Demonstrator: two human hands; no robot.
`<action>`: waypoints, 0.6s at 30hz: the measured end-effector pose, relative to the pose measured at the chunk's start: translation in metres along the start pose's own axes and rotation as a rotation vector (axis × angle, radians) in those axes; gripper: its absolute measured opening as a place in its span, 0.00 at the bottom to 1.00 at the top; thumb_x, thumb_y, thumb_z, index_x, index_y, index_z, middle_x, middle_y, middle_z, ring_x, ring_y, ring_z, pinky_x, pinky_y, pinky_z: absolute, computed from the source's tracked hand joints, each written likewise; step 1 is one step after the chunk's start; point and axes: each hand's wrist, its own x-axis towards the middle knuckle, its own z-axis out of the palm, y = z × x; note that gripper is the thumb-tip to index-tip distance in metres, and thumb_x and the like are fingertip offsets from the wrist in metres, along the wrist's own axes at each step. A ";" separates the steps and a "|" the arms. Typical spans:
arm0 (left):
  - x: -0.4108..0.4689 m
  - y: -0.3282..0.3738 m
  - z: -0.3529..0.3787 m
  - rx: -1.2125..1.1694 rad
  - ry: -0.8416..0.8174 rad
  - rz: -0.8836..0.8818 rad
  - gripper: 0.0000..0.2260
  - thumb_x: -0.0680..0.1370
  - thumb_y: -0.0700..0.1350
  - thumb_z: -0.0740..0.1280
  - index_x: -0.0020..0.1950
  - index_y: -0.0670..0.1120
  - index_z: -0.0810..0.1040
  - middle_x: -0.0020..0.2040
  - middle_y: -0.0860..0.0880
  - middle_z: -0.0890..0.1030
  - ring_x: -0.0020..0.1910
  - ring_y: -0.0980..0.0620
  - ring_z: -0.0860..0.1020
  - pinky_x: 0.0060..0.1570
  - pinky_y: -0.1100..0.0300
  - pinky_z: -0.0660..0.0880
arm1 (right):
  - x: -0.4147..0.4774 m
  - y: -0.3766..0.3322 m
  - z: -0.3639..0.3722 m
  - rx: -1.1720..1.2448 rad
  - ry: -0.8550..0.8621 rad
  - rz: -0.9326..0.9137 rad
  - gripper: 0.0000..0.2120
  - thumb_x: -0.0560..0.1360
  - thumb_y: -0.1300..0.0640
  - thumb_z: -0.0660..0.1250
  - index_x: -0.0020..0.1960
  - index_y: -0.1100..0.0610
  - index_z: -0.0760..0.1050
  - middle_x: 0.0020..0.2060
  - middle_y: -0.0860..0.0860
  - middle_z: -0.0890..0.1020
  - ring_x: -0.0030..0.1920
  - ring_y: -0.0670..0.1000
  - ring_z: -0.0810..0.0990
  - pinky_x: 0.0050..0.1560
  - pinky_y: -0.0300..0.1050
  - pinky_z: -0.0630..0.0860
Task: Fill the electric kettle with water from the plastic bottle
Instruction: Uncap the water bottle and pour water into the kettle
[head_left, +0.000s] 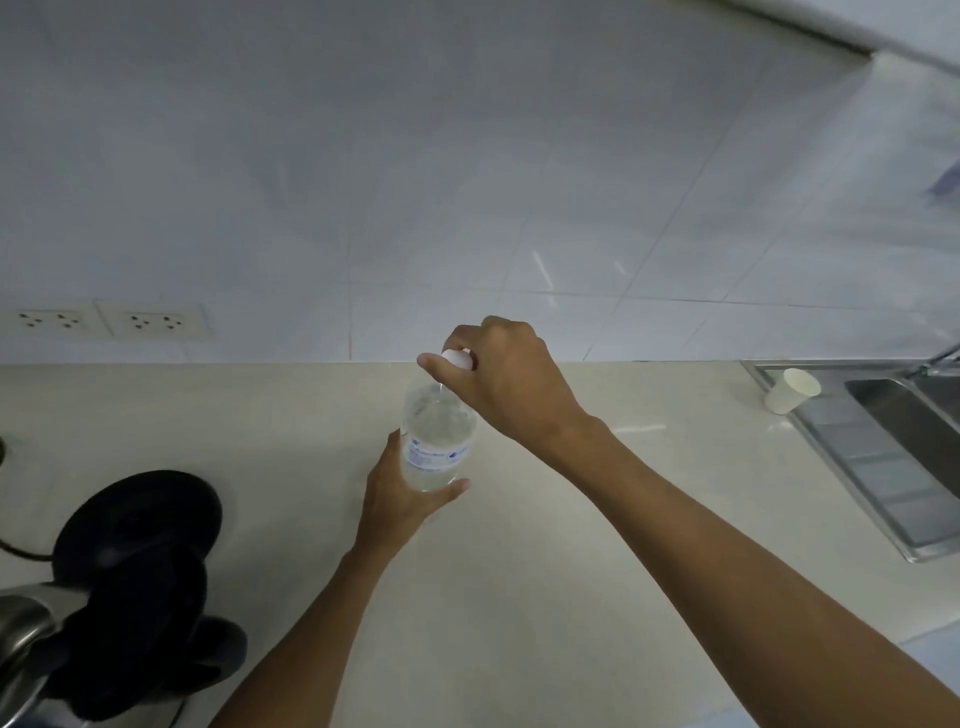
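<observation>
Early stage: left hand (402, 501) wrapped round the bottle (438, 441), upright on the counter (597, 519). Right hand (511, 382) pinches the cap (458, 358), still on. Kettle (104, 597) sits well left of the left hand. Uncapping and pouring remain.

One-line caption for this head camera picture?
Left hand steadies water bottle; right hand grips its cap.
</observation>
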 end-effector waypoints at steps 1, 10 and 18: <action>0.001 -0.002 0.001 0.004 0.008 0.005 0.39 0.64 0.53 0.88 0.69 0.61 0.71 0.58 0.69 0.79 0.56 0.70 0.79 0.55 0.75 0.72 | 0.001 -0.001 -0.001 -0.026 0.001 -0.012 0.21 0.78 0.38 0.66 0.50 0.55 0.84 0.41 0.53 0.82 0.41 0.53 0.80 0.40 0.45 0.76; -0.007 -0.002 0.000 0.002 -0.007 0.005 0.30 0.67 0.44 0.87 0.64 0.52 0.76 0.51 0.67 0.83 0.49 0.74 0.81 0.45 0.81 0.73 | -0.003 -0.007 -0.010 -0.172 -0.031 -0.082 0.22 0.81 0.42 0.62 0.47 0.61 0.80 0.39 0.54 0.83 0.41 0.55 0.80 0.41 0.46 0.73; -0.059 0.021 -0.018 -0.049 -0.089 0.020 0.31 0.66 0.44 0.87 0.64 0.54 0.78 0.54 0.64 0.85 0.49 0.72 0.83 0.46 0.78 0.75 | -0.042 -0.033 -0.052 -0.158 -0.134 -0.134 0.17 0.83 0.45 0.62 0.56 0.58 0.80 0.49 0.54 0.81 0.46 0.52 0.76 0.45 0.43 0.67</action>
